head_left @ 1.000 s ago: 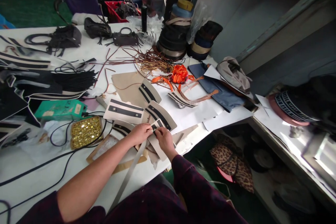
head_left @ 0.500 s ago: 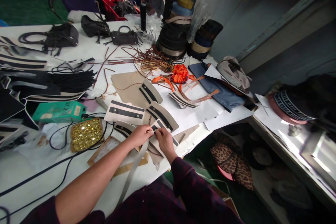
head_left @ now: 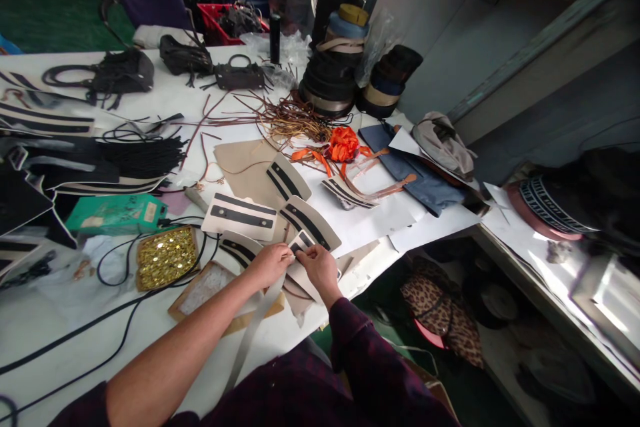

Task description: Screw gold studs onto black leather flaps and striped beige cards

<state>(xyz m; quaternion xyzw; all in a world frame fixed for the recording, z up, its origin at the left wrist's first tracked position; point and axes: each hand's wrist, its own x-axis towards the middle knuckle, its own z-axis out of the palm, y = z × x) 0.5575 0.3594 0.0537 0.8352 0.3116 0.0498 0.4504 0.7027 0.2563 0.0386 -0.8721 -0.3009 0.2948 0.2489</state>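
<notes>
My left hand (head_left: 273, 265) is closed in a pinch, with a long grey strap (head_left: 254, 330) running down from its fingertips toward my lap. Right beside it, my right hand (head_left: 319, 270) closes its thumb and fingers on a beige panel with a black stripe (head_left: 301, 241). The fingertips of both hands nearly meet and hide where strap and panel come together. Around them lie similar striped panels: a flat one with two metal studs (head_left: 240, 216), a curved one (head_left: 311, 223), another behind it (head_left: 287, 180), and one partly under my left wrist (head_left: 239, 248).
Gold metal fittings fill a small box (head_left: 167, 257) on the left, near a green box (head_left: 116, 213) and black cables. An open carton (head_left: 207, 287) sits under my left forearm. Brown cords (head_left: 285, 117), an orange ribbon bundle (head_left: 344, 145) and strap rolls (head_left: 327, 83) lie farther back.
Both hands stay close together at the panel. My right fingers have shifted slightly, and the panel's upper end has turned a little. The view has tilted slightly.
</notes>
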